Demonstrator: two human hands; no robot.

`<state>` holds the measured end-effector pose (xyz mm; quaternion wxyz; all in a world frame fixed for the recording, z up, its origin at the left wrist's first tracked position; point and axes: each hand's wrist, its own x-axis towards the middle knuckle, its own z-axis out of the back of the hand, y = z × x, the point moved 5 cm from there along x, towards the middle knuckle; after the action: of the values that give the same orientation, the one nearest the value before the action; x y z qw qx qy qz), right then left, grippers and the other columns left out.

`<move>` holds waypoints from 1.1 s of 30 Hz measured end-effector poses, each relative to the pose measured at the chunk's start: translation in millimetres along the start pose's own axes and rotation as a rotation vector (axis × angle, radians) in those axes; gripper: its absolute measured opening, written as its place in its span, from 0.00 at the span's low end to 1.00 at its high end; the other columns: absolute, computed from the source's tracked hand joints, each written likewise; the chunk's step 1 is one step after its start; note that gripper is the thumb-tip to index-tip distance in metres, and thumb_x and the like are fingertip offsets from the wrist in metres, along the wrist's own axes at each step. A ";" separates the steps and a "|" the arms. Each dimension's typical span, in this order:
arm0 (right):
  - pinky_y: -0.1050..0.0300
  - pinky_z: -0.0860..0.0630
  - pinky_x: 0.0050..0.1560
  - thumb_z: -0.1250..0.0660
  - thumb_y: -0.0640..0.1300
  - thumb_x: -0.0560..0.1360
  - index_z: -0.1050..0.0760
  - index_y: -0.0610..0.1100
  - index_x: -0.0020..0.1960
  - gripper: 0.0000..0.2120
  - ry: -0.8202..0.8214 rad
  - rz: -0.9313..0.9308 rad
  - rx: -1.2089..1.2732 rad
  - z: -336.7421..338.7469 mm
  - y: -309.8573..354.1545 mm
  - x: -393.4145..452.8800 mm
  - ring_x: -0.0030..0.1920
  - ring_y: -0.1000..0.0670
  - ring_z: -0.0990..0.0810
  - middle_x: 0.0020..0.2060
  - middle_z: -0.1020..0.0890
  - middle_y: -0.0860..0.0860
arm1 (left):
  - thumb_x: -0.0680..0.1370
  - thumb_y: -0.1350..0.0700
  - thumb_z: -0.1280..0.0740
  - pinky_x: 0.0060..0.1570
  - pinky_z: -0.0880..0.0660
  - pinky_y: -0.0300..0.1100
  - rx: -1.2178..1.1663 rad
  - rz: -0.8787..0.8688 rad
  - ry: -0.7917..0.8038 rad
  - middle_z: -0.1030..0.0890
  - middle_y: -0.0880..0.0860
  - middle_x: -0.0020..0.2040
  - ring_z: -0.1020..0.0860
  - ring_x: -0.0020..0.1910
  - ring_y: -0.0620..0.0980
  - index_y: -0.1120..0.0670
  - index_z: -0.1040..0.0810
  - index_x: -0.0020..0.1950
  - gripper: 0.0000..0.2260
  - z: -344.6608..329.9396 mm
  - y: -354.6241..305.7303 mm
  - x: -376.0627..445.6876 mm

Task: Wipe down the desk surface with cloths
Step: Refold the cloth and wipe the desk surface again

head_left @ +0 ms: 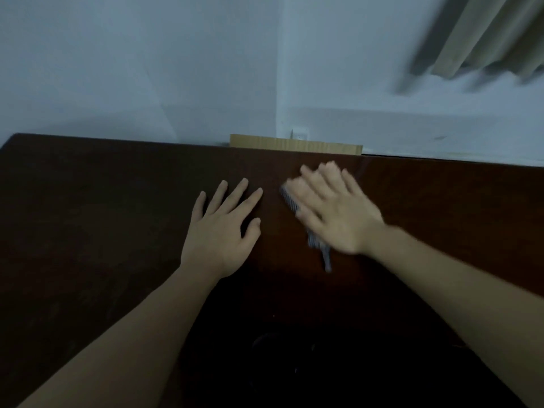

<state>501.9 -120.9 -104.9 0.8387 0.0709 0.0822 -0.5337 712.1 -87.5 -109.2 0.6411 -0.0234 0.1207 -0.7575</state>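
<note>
A dark brown wooden desk point(88, 216) fills the lower part of the head view. My left hand point(219, 231) lies flat on it near the middle, fingers straight and spread. Just to its right, my right hand point(335, 213) presses flat on a grey striped cloth point(319, 245), fingers straight and blurred by motion. Most of the cloth is hidden under the palm; an edge shows by the fingers and a tail sticks out toward me.
The desk's far edge meets a pale wall, in a corner of the room. A light wooden board point(294, 146) stands behind that edge, with a white wall socket point(300, 134) above it. Beige curtains point(485, 33) hang at the top right.
</note>
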 end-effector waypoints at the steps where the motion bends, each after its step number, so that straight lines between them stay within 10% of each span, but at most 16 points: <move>1: 0.40 0.66 0.79 0.64 0.64 0.82 0.67 0.62 0.80 0.28 -0.007 -0.054 0.010 5.0 -8.9 19.1 0.81 0.44 0.66 0.82 0.64 0.52 | 0.84 0.41 0.51 0.79 0.63 0.53 0.002 0.000 0.000 0.55 0.41 0.83 0.59 0.81 0.47 0.36 0.51 0.81 0.25 0.6 -1.4 0.6; 17: 0.39 0.65 0.78 0.61 0.64 0.83 0.63 0.63 0.81 0.28 0.037 0.136 0.039 -21.6 72.3 -75.9 0.81 0.44 0.67 0.82 0.62 0.52 | 0.85 0.42 0.51 0.78 0.61 0.51 -0.076 -0.056 0.002 0.52 0.43 0.83 0.57 0.81 0.46 0.38 0.47 0.81 0.23 20.8 32.5 -12.6; 27: 0.38 0.65 0.79 0.61 0.62 0.84 0.62 0.59 0.82 0.28 -0.003 -0.248 0.105 10.7 27.0 60.6 0.81 0.43 0.63 0.83 0.60 0.50 | 0.85 0.41 0.52 0.79 0.62 0.53 0.013 0.034 -0.008 0.54 0.43 0.83 0.59 0.82 0.48 0.37 0.50 0.82 0.24 19.3 87.7 -20.8; 33: 0.37 0.64 0.78 0.64 0.63 0.82 0.66 0.60 0.81 0.29 0.017 0.050 0.071 -8.8 109.7 -24.4 0.80 0.43 0.67 0.82 0.63 0.51 | 0.84 0.40 0.53 0.79 0.61 0.54 0.030 0.033 0.005 0.55 0.43 0.83 0.59 0.82 0.48 0.37 0.52 0.82 0.25 17.3 88.4 -20.8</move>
<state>590.7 -51.4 -104.9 0.8480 0.1072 0.0688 -0.5144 804.5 -82.9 -108.7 0.6536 -0.0100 0.1113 -0.7485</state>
